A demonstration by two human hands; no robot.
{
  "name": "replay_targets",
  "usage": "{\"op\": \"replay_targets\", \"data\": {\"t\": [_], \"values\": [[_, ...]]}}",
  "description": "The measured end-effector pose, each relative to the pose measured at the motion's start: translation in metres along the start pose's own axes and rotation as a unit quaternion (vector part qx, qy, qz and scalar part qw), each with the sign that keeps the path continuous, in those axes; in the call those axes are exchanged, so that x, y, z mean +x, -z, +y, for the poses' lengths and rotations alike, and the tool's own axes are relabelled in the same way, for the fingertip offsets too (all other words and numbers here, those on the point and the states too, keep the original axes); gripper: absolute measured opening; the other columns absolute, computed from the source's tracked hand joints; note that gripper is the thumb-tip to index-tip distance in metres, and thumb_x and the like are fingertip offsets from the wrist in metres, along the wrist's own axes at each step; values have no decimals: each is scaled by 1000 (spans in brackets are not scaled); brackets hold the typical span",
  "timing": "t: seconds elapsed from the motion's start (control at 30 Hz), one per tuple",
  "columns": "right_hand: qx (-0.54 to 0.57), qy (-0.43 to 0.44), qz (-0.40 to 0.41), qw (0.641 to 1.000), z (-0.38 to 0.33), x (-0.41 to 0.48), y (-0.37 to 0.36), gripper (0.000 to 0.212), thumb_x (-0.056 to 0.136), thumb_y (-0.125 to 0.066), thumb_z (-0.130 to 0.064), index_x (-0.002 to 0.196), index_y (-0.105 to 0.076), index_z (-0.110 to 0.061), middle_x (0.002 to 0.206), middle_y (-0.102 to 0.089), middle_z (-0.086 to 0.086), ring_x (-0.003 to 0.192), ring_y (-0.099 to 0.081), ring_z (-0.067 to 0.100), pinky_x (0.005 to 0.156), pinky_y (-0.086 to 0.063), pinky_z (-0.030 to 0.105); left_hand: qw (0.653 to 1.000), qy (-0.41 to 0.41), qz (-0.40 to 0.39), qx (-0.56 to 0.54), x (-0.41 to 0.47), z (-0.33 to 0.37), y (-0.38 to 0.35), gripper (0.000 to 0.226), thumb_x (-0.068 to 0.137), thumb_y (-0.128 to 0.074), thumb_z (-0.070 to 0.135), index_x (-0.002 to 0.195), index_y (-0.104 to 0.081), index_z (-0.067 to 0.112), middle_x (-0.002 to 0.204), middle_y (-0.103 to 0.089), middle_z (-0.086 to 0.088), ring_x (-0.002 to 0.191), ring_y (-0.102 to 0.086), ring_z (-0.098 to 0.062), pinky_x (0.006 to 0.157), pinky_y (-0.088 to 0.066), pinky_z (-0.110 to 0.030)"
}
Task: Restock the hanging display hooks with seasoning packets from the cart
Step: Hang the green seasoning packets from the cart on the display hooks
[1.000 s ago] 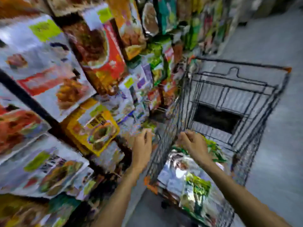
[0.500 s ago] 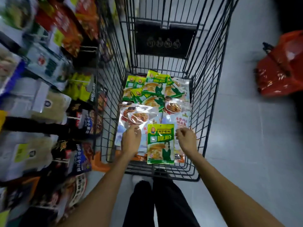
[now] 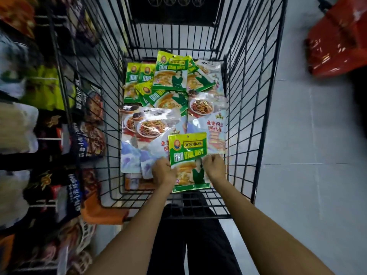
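A black wire cart [image 3: 242, 108] stands in front of me with seasoning packets on its floor. A green and yellow packet [image 3: 187, 153] lies nearest me, on top of the others. My left hand [image 3: 163, 171] grips its left edge and my right hand [image 3: 214, 168] grips its right edge. Several more green packets [image 3: 168, 76] are piled at the far end of the cart. White packets with a noodle dish picture [image 3: 145, 132] cover the middle of the cart floor.
The hanging display with dark and yellow packets [image 3: 87, 139] runs along the left, close against the cart's side. A red basket [image 3: 337, 40] sits on the grey tiled floor at the upper right. My legs in dark trousers stand behind the cart's near end.
My view swung from the hanging display down into the cart. Both hands closed in on the nearest green packet and now hold its two side edges.
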State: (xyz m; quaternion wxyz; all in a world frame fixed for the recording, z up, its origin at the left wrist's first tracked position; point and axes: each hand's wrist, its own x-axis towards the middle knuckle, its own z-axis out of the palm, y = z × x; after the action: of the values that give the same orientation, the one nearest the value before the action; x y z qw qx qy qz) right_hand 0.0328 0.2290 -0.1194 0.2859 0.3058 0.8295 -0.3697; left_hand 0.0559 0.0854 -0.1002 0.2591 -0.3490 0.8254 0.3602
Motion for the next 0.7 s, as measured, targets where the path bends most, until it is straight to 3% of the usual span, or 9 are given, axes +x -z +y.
{"op": "replay_targets", "data": {"t": [0.1, 0.17, 0.23, 0.37, 0.47, 0.53, 0.63, 0.7], "values": [[34, -8, -4, 999, 1, -1, -1, 32, 99, -37, -13, 71, -51, -5, 72, -48, 10, 68, -43, 20, 51, -21, 32, 1000, -2, 13, -24, 7, -6, 13, 12, 72, -77, -2, 72, -66, -1, 88, -68, -25, 86, -65, -36, 78, -51, -41], [76, -20, -15, 997, 1, -2, -1, 39, 96, -38, -8, 59, -49, -10, 63, -48, 8, 57, -42, 19, 47, -25, 26, 999, -9, 24, -19, 10, -14, 24, 9, 72, -77, -2, 74, -70, -7, 84, -70, -23, 82, -66, -35, 75, -50, -37], [110, -41, -33, 993, 1, -3, -1, 35, 93, -40, -6, 60, -52, -9, 66, -52, 12, 54, -44, 19, 44, -32, 21, 999, -5, 33, -11, 13, -22, 38, 8, 73, -77, -1, 75, -71, -6, 83, -71, -21, 79, -66, -33, 70, -46, -30], [155, -50, -55, 985, 3, -6, -3, 22, 91, -51, -13, 75, -63, -3, 74, -61, 15, 62, -53, 24, 55, -42, 22, 998, 45, 41, 5, 25, -39, 64, 11, 78, -73, 7, 83, -71, -3, 91, -70, -19, 79, -62, -30, 67, -39, -26], [137, -47, -56, 988, 4, -6, -3, 25, 87, -67, -23, 66, -59, -13, 62, -54, 1, 58, -47, 14, 53, -37, 22, 995, 83, 44, -26, 36, -46, 73, 12, 79, -73, 12, 84, -72, 2, 91, -71, -17, 79, -64, -30, 71, -51, -31], [130, -49, -78, 987, 4, -6, -4, 29, 82, -74, -23, 63, -56, -10, 60, -49, 4, 58, -43, 16, 58, -33, 30, 994, 81, 58, -50, 37, -45, 75, 20, 75, -78, 22, 84, -70, 5, 87, -70, -12, 73, -62, -24, 64, -48, -27], [137, -59, -99, 984, 2, -6, -5, 21, 81, -76, -20, 66, -65, -11, 69, -65, 3, 67, -59, 19, 65, -48, 36, 990, 59, 75, -99, 30, -38, 72, 38, 66, -86, 27, 91, -60, 13, 76, -58, 6, 63, -54, -9, 48, -37, -16], [149, -56, -105, 982, 1, -7, -6, 11, 83, -74, -19, 76, -69, -13, 79, -69, 3, 78, -65, 21, 76, -54, 40, 991, 43, 45, -115, 30, -37, 68, 38, 67, -85, 19, 97, -65, 9, 80, -62, 5, 66, -58, -11, 53, -44, -17]]}}
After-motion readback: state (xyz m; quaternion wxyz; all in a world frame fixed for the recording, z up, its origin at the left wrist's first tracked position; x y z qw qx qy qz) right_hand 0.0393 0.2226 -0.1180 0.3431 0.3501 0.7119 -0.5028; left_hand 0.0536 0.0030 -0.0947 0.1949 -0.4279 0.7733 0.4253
